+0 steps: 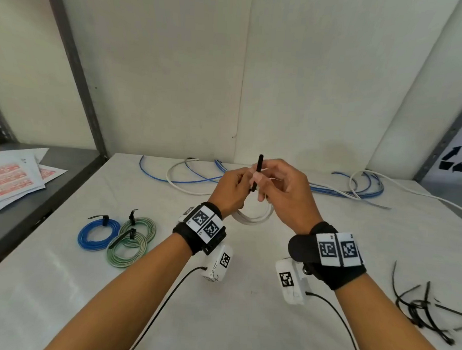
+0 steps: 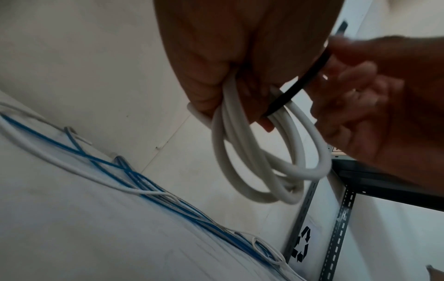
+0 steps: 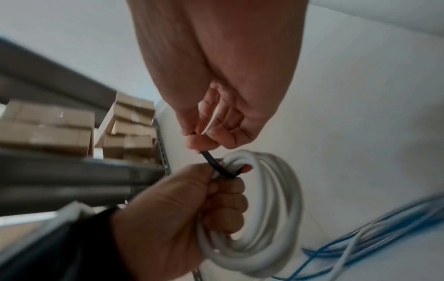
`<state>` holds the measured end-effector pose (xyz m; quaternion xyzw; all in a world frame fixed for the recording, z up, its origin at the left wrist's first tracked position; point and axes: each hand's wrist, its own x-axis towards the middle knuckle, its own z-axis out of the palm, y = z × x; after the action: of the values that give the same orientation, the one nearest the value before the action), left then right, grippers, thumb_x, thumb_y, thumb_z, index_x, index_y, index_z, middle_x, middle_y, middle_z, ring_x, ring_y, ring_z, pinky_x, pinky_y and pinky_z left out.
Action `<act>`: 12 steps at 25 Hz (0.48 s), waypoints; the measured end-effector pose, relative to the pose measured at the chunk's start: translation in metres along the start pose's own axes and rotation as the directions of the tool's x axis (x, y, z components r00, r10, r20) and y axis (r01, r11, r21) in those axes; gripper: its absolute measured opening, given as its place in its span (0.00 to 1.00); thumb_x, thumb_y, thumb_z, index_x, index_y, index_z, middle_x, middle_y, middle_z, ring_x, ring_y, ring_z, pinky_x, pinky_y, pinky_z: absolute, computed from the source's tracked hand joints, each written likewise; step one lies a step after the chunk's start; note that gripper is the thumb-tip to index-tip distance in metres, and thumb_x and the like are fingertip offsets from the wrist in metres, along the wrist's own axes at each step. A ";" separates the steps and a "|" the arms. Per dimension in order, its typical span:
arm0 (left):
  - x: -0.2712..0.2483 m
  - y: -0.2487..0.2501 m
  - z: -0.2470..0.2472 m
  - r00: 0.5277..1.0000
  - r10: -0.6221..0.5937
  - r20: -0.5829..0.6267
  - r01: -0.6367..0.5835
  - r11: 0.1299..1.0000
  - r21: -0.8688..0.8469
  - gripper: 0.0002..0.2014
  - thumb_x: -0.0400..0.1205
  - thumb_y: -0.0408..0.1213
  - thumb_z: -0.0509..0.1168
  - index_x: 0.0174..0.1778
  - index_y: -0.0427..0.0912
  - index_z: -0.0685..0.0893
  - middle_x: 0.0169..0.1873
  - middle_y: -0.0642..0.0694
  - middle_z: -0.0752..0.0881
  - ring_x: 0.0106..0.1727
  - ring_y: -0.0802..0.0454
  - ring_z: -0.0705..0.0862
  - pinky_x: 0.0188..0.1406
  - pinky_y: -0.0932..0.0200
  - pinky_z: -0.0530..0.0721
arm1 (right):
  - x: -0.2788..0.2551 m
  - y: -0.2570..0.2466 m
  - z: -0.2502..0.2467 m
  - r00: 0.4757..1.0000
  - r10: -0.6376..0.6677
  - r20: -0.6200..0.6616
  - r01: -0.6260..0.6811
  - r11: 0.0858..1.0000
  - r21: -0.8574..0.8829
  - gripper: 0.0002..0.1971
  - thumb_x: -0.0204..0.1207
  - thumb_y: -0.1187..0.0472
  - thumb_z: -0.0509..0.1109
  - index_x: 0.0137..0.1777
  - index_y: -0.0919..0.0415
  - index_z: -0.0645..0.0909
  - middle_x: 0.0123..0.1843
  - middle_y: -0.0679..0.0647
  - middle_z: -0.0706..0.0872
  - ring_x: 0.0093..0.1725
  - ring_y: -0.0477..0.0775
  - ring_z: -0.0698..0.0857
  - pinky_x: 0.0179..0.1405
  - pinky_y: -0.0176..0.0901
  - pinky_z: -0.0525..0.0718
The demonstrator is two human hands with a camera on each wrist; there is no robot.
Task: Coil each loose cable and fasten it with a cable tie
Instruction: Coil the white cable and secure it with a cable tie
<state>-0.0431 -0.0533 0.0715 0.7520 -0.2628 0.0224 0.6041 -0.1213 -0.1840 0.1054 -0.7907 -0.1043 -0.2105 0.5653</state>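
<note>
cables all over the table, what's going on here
A person is bundling cables at a white table. The left hand grips a coiled white cable, held up off the table, while the right hand pinches a black cable tie wrapped round the coil. Three tied coils, one blue and two green, lie to the left. Loose blue and white cables wait at the back, and spare ties lie to the right.

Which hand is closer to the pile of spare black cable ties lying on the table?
Right. The right hand is raised on the same side as the spare cable ties, which lie beyond its wrist. The left hand is farther, holding the white coil.
</note>
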 end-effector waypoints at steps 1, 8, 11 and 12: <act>0.000 0.002 -0.001 0.998 0.049 -0.029 -0.048 0.999 0.022 0.20 0.92 0.40 0.53 0.41 0.31 0.80 0.26 0.43 0.75 0.22 0.53 0.70 0.22 0.58 0.70 | 0.001 -0.004 0.000 1.000 0.010 -0.010 -0.010 0.999 0.045 0.08 0.85 0.60 0.69 0.52 0.64 0.86 0.41 0.62 0.89 0.32 0.51 0.84 0.33 0.38 0.80; 0.001 0.009 -0.014 0.968 0.187 -0.167 -0.169 0.979 0.118 0.21 0.92 0.42 0.55 0.37 0.35 0.81 0.24 0.55 0.76 0.27 0.58 0.72 0.31 0.58 0.71 | 0.006 -0.016 -0.004 0.977 0.212 -0.013 -0.208 0.967 0.147 0.09 0.81 0.65 0.73 0.51 0.73 0.89 0.39 0.62 0.89 0.22 0.37 0.79 0.24 0.24 0.74; -0.002 0.008 -0.016 0.963 0.200 -0.179 -0.175 0.974 0.143 0.21 0.92 0.41 0.54 0.40 0.31 0.83 0.26 0.55 0.78 0.29 0.59 0.74 0.33 0.59 0.73 | 0.010 -0.021 -0.002 0.950 0.312 0.006 -0.310 0.943 0.117 0.07 0.79 0.65 0.76 0.46 0.69 0.90 0.34 0.57 0.88 0.21 0.38 0.76 0.21 0.24 0.70; -0.003 0.008 -0.016 0.964 0.194 -0.184 -0.171 0.976 0.134 0.20 0.92 0.40 0.55 0.41 0.32 0.84 0.26 0.56 0.78 0.29 0.61 0.75 0.34 0.62 0.73 | 0.012 -0.021 -0.001 0.938 0.347 0.020 -0.347 0.932 0.102 0.06 0.78 0.63 0.77 0.44 0.66 0.91 0.33 0.55 0.87 0.22 0.39 0.74 0.21 0.26 0.67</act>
<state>-0.0439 -0.0382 0.0817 0.7527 -0.2683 0.1674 0.5774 -0.1197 -0.1785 0.1290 -0.7663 0.0255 -0.1011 0.6340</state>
